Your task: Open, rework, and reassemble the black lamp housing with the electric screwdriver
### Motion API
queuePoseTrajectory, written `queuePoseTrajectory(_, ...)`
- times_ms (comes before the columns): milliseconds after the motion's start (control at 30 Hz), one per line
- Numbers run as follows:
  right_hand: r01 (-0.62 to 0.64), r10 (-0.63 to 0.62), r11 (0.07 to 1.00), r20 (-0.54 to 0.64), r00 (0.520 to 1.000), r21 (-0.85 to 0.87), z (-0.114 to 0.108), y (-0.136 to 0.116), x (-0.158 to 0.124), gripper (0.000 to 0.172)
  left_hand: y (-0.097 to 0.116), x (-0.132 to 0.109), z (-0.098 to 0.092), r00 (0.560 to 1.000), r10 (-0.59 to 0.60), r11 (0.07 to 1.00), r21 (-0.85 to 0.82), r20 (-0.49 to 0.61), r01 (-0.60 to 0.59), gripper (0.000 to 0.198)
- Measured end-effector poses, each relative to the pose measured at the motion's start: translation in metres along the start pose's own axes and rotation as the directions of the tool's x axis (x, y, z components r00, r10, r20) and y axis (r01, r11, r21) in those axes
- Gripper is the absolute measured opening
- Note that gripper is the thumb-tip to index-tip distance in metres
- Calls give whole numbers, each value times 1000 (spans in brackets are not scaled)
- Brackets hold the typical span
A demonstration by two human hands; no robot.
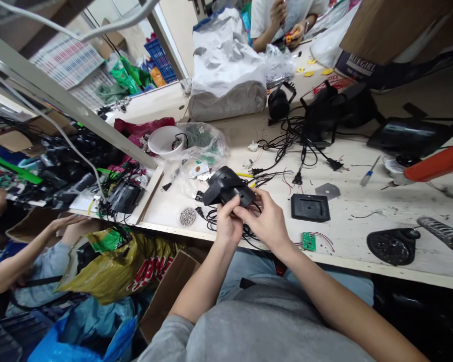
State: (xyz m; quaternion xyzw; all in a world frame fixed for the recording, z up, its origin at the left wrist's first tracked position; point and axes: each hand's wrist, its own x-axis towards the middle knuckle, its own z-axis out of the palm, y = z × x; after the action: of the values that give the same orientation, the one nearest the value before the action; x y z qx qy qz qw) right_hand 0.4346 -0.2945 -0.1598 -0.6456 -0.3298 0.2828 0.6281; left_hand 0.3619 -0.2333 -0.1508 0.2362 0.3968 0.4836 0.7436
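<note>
Both my hands hold a black plastic housing (225,185) just above the near edge of the wooden workbench (362,206). My left hand (228,221) grips its lower left side, fingers curled. My right hand (267,218) pinches its underside from the right, thumb and fingers on the part. Black wires (249,235) trail from under the housing to the bench edge. A black square plate (310,207) lies right of my hands, and a small green circuit board (308,241) with red wires sits near the edge.
A dish of small metal beads (187,216) sits left of my hands. A screwdriver (370,172), black lamps with cables (324,115), a white bowl (165,140) and a soldering stand (392,246) are on the bench. Another person's arm (26,251) reaches in at left; a person (283,20) sits opposite.
</note>
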Motion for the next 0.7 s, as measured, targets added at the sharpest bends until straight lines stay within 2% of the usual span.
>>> queuePoseTrajectory(133, 161, -165, 983, -38, 986, -88, 3, 1, -4, 53, -1, -3, 1, 1000, 20, 1000, 2, -10, -20, 32)
queuePoseTrajectory(233, 227, -236, 962, -46, 971, -155, -1, 7, -5, 50, -3, -6, 0, 999, 30, 999, 20, 19, -31, 32)
queuePoseTrajectory(333, 275, -271, 937, 48, 961, -216, -13, 16, -6, 48, -3, -6, -7, 997, 18, 992, 120, 72, -27, 41)
queuePoseTrajectory(400, 344, -323, 899, 122, 939, -271, -26, 21, -7, 50, -1, -4, -16, 988, 73, 963, 247, 135, -104, 55)
queuePoseTrajectory(467, 424, -394, 843, 156, 906, -332, -40, 23, -10, 58, 2, -2, -24, 952, 208, 888, 364, 225, -281, 69)
queuePoseTrajectory(533, 472, -441, 796, 171, 881, -379, -53, 21, -16, 75, 5, -2, -30, 886, 326, 781, 435, 329, -448, 77)
queuePoseTrajectory(600, 481, -439, 778, 198, 877, -404, -63, 18, -22, 90, 5, -3, -33, 840, 354, 692, 489, 411, -530, 81)
queuePoseTrajectory(700, 461, -400, 797, 231, 887, -390, -72, 13, -27, 100, 1, -8, -36, 810, 340, 605, 549, 477, -577, 81)
